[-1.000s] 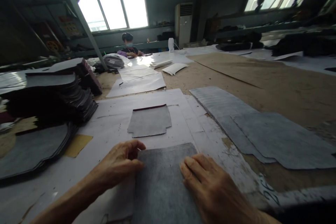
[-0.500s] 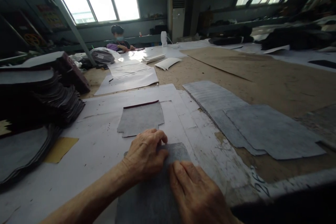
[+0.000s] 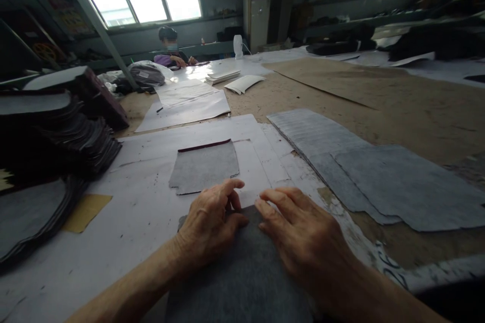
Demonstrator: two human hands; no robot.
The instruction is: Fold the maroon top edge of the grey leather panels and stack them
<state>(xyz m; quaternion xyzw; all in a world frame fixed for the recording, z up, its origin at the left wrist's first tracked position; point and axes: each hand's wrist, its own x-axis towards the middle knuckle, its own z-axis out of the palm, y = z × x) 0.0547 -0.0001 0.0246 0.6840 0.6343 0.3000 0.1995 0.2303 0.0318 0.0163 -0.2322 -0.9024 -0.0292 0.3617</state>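
Observation:
A grey, felt-like fabric panel [image 3: 242, 282] lies on the white sheet right in front of me. My left hand [image 3: 212, 222] bends over its far edge, thumb on the panel and index finger raised and curled. On the same edge, further right, my right hand [image 3: 299, 232] has its fingertips and thumb bent round the corner area. Whatever is under both sets of fingers is hidden. Just beyond my left hand lies a smaller grey fabric piece [image 3: 204, 166] with a dark red strip along its far edge and notched near corners.
Stacked grey panels [image 3: 379, 176] lie to the right on brown board. Tall piles of dark-edged pieces [image 3: 76, 131] stand at left near a yellow card [image 3: 87, 212]. Farther off are white papers [image 3: 185, 111], a bagged bundle [image 3: 146, 75] and a seated person [image 3: 170, 53].
My right hand has moved forward from the panel's middle to its far edge, and its fingers have spread somewhat. My left hand stays at the edge. The view has shifted slightly.

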